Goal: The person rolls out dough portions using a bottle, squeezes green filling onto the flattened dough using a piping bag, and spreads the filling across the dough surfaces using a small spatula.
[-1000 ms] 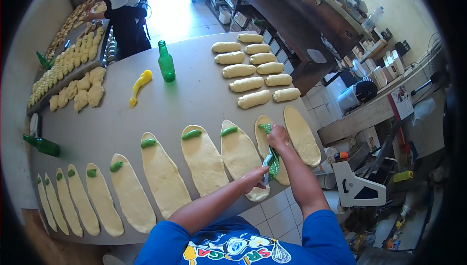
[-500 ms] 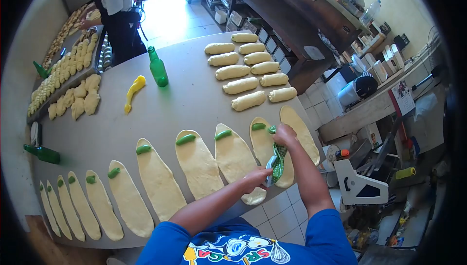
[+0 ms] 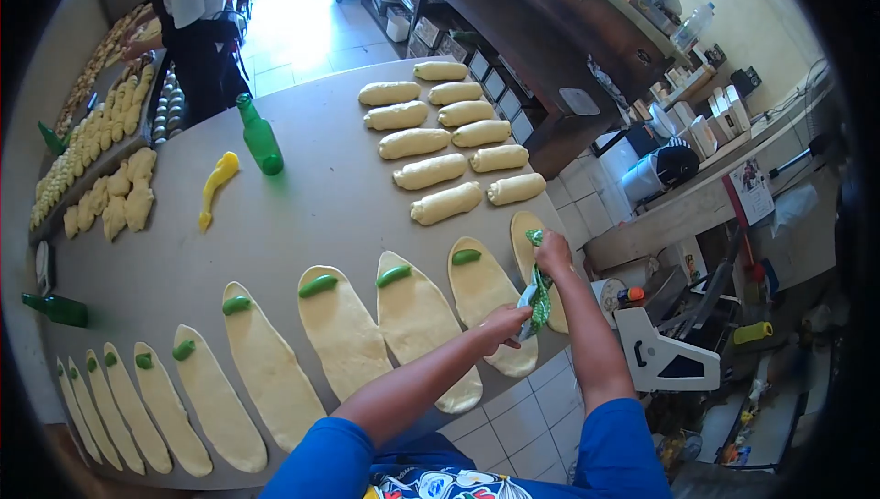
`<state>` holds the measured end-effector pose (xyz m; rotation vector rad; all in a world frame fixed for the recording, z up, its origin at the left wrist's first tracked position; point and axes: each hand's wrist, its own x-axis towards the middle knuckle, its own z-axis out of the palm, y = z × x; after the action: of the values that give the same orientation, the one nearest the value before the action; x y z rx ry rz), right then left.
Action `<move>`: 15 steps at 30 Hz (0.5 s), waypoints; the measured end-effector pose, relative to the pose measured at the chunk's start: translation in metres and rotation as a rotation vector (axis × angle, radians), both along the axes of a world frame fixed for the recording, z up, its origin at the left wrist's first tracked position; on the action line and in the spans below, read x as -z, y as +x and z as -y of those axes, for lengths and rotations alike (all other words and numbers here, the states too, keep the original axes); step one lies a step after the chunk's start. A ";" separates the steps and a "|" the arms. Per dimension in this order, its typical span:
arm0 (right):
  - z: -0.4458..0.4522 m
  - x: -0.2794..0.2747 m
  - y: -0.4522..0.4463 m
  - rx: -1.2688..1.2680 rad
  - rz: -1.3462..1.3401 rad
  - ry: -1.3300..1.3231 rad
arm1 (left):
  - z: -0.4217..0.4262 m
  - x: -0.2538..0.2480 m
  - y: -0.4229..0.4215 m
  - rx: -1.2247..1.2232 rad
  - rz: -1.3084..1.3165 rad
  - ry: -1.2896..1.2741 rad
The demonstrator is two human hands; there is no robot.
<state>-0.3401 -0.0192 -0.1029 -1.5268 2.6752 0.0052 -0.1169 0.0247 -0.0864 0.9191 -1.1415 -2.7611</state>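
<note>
A green patterned piping bag (image 3: 541, 305) hangs between my hands over the rightmost flat dough strip (image 3: 524, 247). My right hand (image 3: 553, 253) is closed round the bag near its tip, at the strip's upper end. Lower down, my left hand (image 3: 506, 327) grips the bag's other end along with a pale, flat object (image 3: 526, 302) that I cannot make out. Several flat dough strips lie in a row to the left, each with a green blob of filling near its top, such as the nearest one (image 3: 466, 257).
Rolled dough pieces (image 3: 445, 204) lie at the table's back right. Green bottles (image 3: 260, 137) (image 3: 57, 308) and a yellow object (image 3: 218, 189) are on the table. Dough trays (image 3: 147, 132) stand at the left beside another person (image 3: 194, 41). A dark counter is behind.
Both hands and the bag have moved from the second strip from the right to the rightmost one. A green blob now lies on the strip they left. The view has shifted.
</note>
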 end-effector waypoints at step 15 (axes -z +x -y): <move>0.020 0.010 -0.030 -0.027 -0.137 0.282 | 0.013 0.019 -0.034 0.000 -0.013 0.091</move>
<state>-0.3704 -0.0390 -0.1127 -1.5211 2.6112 0.4837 -0.1508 0.0113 -0.1058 0.9074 -1.0219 -2.8353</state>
